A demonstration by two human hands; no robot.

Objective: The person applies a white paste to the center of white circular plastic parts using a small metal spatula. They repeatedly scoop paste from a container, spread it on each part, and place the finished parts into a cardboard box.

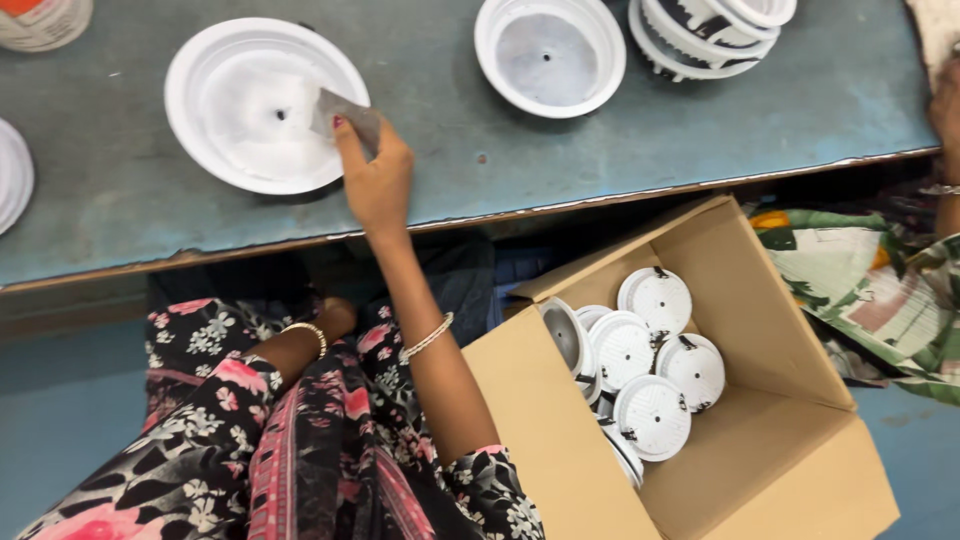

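My right hand reaches up onto the blue-grey table and pinches a small grey sheet. The sheet lies against the right rim of a large white round plastic dish with a small hole in its middle. My left hand rests low on my lap in the shadow under the table edge, a bangle on its wrist. Its fingers are hard to make out, and nothing shows in it.
A second white round dish and a tilted stack of similar parts sit at the table's far side. An open cardboard box on the floor at my right holds several white round discs. Another person's hand and green patterned clothing are at the right edge.
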